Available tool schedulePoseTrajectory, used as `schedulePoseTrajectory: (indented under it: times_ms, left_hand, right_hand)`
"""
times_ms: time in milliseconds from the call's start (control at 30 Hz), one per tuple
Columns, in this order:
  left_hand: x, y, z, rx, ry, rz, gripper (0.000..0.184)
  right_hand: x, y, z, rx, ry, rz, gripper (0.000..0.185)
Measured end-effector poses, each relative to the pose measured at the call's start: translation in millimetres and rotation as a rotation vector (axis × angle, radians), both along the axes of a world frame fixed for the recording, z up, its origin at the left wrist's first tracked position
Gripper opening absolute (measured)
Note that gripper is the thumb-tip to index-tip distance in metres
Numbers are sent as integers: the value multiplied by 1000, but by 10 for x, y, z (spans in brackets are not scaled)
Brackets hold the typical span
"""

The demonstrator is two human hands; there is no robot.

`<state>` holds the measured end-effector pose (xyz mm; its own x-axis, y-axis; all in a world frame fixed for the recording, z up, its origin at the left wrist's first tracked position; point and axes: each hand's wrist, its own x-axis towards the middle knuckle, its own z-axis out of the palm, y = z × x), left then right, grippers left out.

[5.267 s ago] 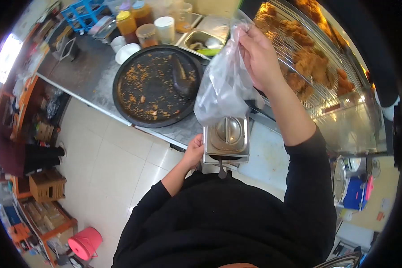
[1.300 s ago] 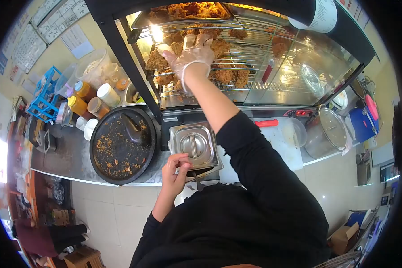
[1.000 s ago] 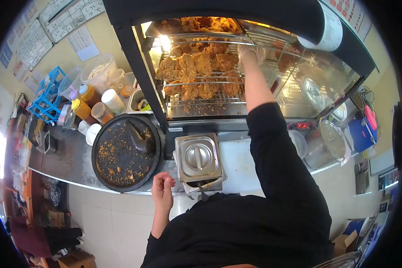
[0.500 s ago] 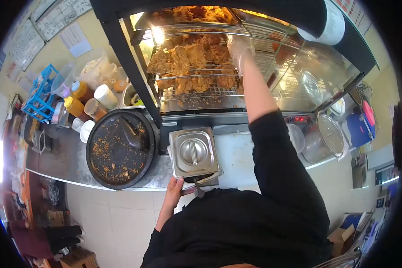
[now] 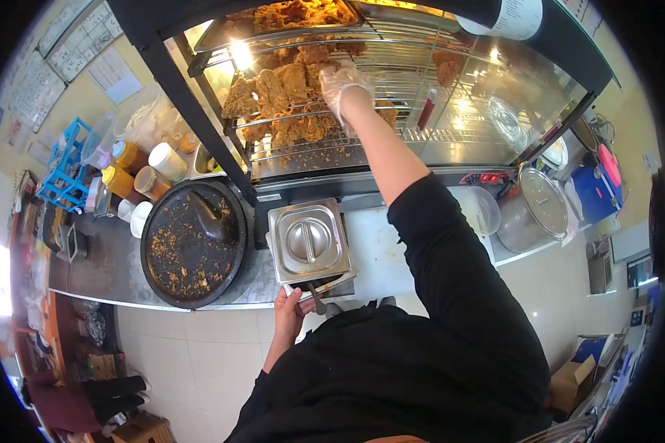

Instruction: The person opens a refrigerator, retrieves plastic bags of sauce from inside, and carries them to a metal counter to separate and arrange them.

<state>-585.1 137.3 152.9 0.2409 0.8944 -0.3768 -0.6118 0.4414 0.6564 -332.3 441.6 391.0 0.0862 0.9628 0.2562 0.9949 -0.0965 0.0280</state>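
My right hand [image 5: 345, 90], in a clear plastic glove, reaches into the lit warming cabinet and touches the right end of a row of fried chicken [image 5: 282, 88] on a wire rack. The glove and chicken hide its fingertips. Below the counter edge, my left hand [image 5: 290, 310] is closed, thumb up, around something I cannot make out, beside the front corner of a steel pan. The pan's steel lid [image 5: 309, 242] has a raised handle. A dark utensil handle [image 5: 316, 297] sticks out of the pan's front side.
A round black tray [image 5: 166, 258] with crumbs and a dark scoop [image 5: 216, 221] lies left. Sauce bottles [image 5: 129, 157] stand behind it. A white cutting board [image 5: 380, 255] is right of the pan, then a large steel pot [image 5: 533, 210]. Another person [image 5: 63, 402] is at lower left.
My right hand has moved left along the rack, further over the chicken. The view has shifted slightly. My left hand stays by the steel pan.
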Motion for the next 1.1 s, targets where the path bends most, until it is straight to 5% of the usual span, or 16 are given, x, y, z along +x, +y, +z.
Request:
schedulePoseTrajectory:
  times_ms: [167, 267, 333, 500, 633, 767, 867, 900, 1100]
  left_hand:
    - [-48, 21, -59, 14, -4, -41, 36]
    - [-72, 31, -76, 46, -21, -74, 38]
    - [-112, 11, -36, 61, 0, -90, 39]
    - [-190, 42, 361, 102, -29, -52, 27]
    - [-228, 195, 943, 167, -6, -126, 31]
    - [-157, 428, 1501, 211, -64, -182, 28]
    - [-34, 656, 1791, 251, -105, -250, 30]
    - [18, 742, 1864, 270, -110, -275, 31]
    - [482, 1296, 2381, 342, -18, -369, 36]
  right_hand:
    - [-84, -223, -20, 350, 342, -287, 49]
    - [-80, -703, -153, 642, 455, -26, 48]
    - [44, -974, -416, 650, 530, 214, 44]
    - [446, -1283, -781, 403, 1043, 55, 50]
    - [685, -1231, -836, 534, 1386, 116, 52]
    - [726, -1390, -715, 593, 1396, 178, 50]
    - [885, -1637, -777, 604, 1601, 504, 47]
    - [959, -1835, -708, 521, 1419, 316, 48]
    - [1194, -2586, -706, 610, 1605, 224, 38]
